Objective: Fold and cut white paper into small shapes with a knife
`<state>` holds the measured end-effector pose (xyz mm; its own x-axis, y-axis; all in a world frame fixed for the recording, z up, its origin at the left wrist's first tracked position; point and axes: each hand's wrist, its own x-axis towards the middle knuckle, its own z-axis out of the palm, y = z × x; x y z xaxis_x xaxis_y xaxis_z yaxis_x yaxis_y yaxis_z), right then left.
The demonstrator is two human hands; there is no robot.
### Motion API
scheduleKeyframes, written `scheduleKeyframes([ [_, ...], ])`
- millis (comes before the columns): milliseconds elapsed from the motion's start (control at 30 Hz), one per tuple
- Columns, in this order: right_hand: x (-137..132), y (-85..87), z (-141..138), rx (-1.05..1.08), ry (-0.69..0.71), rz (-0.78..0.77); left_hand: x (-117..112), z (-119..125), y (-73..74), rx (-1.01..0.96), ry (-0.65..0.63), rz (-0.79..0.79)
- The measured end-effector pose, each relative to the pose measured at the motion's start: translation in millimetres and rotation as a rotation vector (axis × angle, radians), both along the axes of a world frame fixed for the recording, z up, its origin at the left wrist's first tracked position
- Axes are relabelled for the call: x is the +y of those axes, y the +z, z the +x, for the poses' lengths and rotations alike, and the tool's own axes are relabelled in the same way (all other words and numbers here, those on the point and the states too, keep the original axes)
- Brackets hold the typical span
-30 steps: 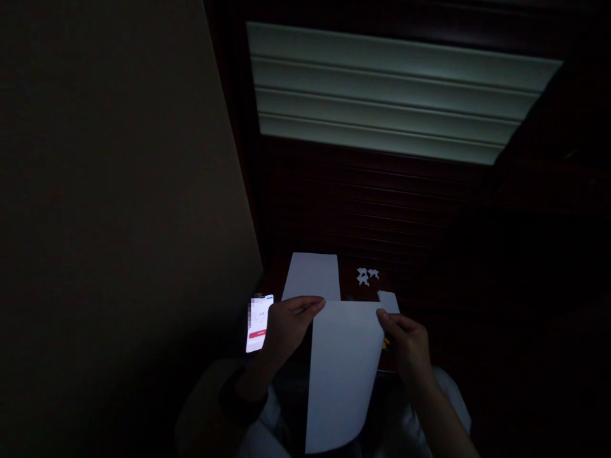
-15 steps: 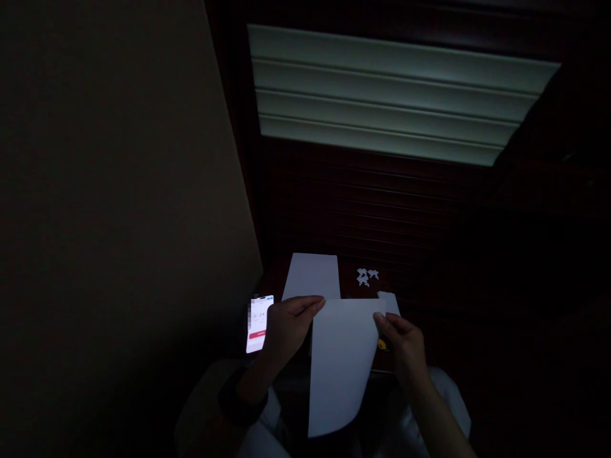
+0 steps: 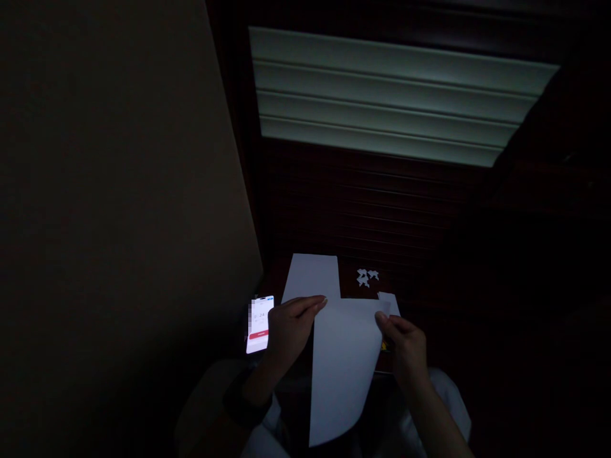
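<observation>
A white sheet of paper hangs between my two hands, its lower end curving down over my lap. My left hand pinches its upper left corner. At the upper right corner, my right hand grips the edge between thumb and fingers. Another white sheet lies flat on the table just beyond my left hand. Several small cut or folded white paper pieces sit farther back to the right. Behind my right hand, a smaller white paper is partly covered.
A lit phone with a red button on its screen lies left of my left hand. Something small and yellow shows beside my right hand. A wall rises on the left, and a slatted panel stands ahead. The room is dim.
Both hands have shifted very slightly to the right with the sheet. Its lower end hangs a little lower, and its upper right corner bends more over my right thumb.
</observation>
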<state>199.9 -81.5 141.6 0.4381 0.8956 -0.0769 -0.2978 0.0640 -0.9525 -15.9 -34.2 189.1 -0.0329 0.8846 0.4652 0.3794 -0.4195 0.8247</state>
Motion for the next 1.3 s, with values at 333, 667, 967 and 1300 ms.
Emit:
scheduleKeyframes([
  [333,-5,8.6,-2,-0.022,-0.020,-0.061,0,0,-3.8,-0.069,-0.002,-0.126],
  [667,-5,4.9,-5,0.013,0.014,-0.045,3,-1,-7.9,-0.121,0.019,-0.185],
  [967,-6,7.0,-4,0.010,0.004,-0.053,6,-2,-8.2,-0.167,0.013,-0.220],
  [1300,-7,10.0,-4,-0.011,0.002,-0.076,11,-5,-7.7,-0.220,-0.056,-0.287],
])
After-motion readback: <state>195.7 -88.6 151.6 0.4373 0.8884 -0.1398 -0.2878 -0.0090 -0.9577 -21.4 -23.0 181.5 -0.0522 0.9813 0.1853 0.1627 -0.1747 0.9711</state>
